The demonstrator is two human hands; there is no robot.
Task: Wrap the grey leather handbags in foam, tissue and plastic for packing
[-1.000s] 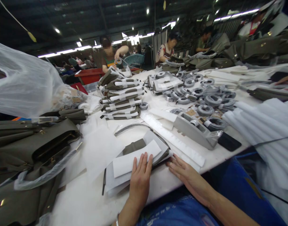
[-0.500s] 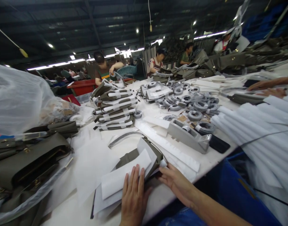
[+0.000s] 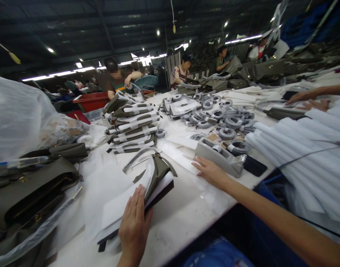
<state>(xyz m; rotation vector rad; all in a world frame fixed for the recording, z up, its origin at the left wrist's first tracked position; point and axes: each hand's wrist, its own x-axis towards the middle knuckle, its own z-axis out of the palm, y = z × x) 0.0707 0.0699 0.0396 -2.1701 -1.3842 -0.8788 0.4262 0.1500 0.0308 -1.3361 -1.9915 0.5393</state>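
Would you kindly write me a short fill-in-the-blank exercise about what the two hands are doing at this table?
1. The left hand presses flat on a sheet of white ____.
2. The right hand reaches toward the grey tape ____.
3. The olive piece under the left hand's sheet stands partly ____ off the table.

Missing words: paper; dispenser; raised
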